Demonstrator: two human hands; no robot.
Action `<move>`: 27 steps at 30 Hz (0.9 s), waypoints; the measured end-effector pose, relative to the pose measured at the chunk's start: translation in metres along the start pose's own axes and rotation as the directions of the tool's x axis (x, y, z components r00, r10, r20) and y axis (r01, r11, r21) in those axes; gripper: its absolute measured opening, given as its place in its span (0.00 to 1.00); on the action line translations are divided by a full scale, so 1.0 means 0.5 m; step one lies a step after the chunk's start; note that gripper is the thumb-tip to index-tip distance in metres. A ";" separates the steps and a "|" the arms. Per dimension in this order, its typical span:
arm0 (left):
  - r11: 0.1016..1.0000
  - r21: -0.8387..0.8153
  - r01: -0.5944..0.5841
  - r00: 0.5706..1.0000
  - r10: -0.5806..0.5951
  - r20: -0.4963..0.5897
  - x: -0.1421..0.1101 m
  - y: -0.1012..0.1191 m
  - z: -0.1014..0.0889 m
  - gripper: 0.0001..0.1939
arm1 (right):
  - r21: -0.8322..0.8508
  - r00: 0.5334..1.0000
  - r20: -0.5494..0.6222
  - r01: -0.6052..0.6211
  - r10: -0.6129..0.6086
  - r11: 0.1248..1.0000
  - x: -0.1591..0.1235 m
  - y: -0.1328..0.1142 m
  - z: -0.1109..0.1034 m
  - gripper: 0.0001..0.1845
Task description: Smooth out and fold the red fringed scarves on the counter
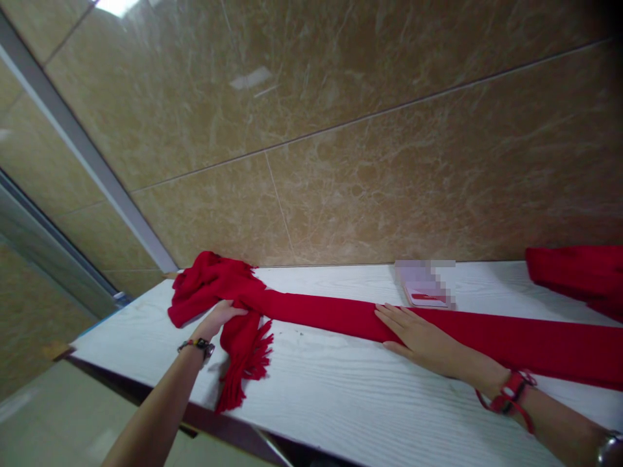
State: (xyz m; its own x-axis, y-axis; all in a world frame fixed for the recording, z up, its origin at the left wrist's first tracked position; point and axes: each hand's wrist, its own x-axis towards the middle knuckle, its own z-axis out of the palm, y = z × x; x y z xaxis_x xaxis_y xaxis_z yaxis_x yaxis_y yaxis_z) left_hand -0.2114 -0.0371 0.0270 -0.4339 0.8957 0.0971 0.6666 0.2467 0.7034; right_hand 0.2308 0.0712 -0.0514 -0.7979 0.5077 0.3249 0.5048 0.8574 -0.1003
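A long red scarf point(321, 312) stretches across the white wood-grain table point(350, 395) from left to right. Its left end is bunched up near the wall, and a fringed end point(246, 363) hangs over the table's front edge. My left hand point(219, 319) rests on the bunched part beside the fringe, fingers curled onto the fabric. My right hand point(413, 334) lies flat with fingers stretched out, pressing the scarf's middle onto the table. A dark bracelet is on my left wrist, a red band on my right.
A small pink and white flat object point(424, 285), partly blurred, lies behind the scarf near the wall. More red fabric point(579, 275) is piled at the far right. A brown marble wall rises right behind the table. The table's left corner borders a tiled floor.
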 end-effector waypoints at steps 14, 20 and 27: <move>0.322 0.936 -0.142 0.890 0.456 -0.022 -0.031 -0.011 -0.187 0.18 | -0.001 0.998 0.060 0.001 -0.001 1.000 0.001 -0.005 -0.014 0.32; 0.380 0.918 -0.115 0.935 0.354 -0.029 -0.057 -0.095 -0.144 0.17 | 0.025 0.999 0.042 0.002 -0.004 1.000 -0.001 -0.004 -0.014 0.33; 0.470 0.880 -0.069 0.981 0.193 -0.026 -0.088 -0.171 -0.126 0.24 | -0.010 0.996 0.084 -0.019 0.020 1.000 0.001 -0.004 -0.009 0.34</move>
State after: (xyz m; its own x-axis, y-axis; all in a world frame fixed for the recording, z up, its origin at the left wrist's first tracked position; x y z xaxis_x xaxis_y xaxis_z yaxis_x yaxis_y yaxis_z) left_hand -0.2876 -0.1209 0.0069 -0.3127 0.9165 0.2495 0.8765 0.3796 -0.2960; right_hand 0.2309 0.0693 -0.0468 -0.8125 0.5298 0.2431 0.5231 0.8467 -0.0969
